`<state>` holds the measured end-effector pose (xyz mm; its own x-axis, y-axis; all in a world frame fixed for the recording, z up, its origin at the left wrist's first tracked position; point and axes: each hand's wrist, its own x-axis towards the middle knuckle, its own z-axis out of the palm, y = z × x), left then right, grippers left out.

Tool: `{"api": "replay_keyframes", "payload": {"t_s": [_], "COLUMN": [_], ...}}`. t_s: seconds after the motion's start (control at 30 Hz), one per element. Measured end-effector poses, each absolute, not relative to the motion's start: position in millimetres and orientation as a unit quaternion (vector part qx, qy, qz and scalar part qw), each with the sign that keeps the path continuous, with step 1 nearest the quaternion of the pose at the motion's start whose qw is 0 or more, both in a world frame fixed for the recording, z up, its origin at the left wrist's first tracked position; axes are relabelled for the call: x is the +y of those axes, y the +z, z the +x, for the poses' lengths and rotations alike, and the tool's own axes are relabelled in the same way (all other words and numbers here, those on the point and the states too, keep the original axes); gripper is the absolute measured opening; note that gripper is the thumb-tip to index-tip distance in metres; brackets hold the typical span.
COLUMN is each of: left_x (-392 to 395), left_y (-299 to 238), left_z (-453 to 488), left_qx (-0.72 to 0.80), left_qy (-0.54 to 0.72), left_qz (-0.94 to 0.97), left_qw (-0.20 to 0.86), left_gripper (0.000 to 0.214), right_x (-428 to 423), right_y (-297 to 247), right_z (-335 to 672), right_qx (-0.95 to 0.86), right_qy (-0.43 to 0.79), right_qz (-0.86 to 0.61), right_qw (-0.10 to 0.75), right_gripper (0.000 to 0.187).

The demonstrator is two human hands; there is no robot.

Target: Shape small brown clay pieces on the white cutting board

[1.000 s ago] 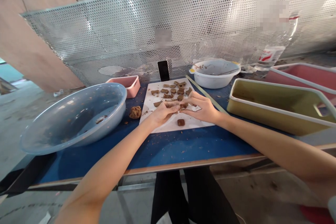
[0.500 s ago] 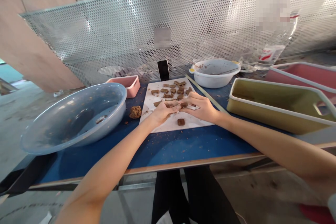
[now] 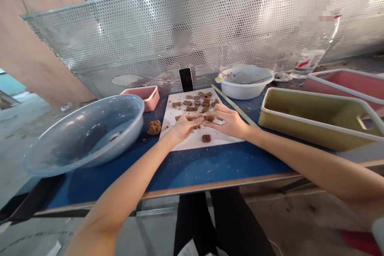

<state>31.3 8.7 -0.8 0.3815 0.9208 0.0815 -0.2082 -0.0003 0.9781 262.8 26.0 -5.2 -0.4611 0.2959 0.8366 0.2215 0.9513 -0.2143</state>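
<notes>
Both my hands meet over a white board [image 3: 192, 141] on the blue table. My left hand [image 3: 183, 126] and my right hand [image 3: 227, 120] pinch a small brown clay piece [image 3: 207, 118] between their fingertips. Several brown clay pieces [image 3: 195, 103] lie in rows on the far half of the board. One small brown block [image 3: 206, 138] sits alone near the board's front edge. A rough brown clay lump [image 3: 154, 127] rests on the table just left of the board.
A big blue basin [image 3: 87, 134] stands at the left, a small pink tray [image 3: 144, 95] behind it. A phone [image 3: 186, 80] leans on the perforated metal screen. A white bowl [image 3: 244, 84], a yellow tub [image 3: 315, 118], a pink tub [image 3: 348, 84] and a bottle [image 3: 312, 54] stand at the right.
My hands stay together over the board with only slight finger movement on the clay piece. The view has shifted a little.
</notes>
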Motion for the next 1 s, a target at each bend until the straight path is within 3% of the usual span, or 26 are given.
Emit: {"api": "replay_keyframes", "payload": {"t_s": [0.2, 1.0], "left_x": [8.8, 8.2], "left_y": [-0.6, -3.2], "left_z": [32.8, 36.4], "left_qx": [0.333, 0.366], "left_qy": [0.450, 0.476], "left_qz": [0.541, 0.548], "left_qw": [0.628, 0.582], "left_gripper": [0.044, 0.048], "right_x": [23.7, 29.1], "right_y": [-0.9, -5.9], "right_z": [263.7, 261.1], "right_qx": [-0.852, -0.851], "right_qy": [0.030, 0.031], "right_qz": [-0.170, -0.171], "right_qw": [0.494, 0.495], "right_gripper": [0.017, 0.019]}}
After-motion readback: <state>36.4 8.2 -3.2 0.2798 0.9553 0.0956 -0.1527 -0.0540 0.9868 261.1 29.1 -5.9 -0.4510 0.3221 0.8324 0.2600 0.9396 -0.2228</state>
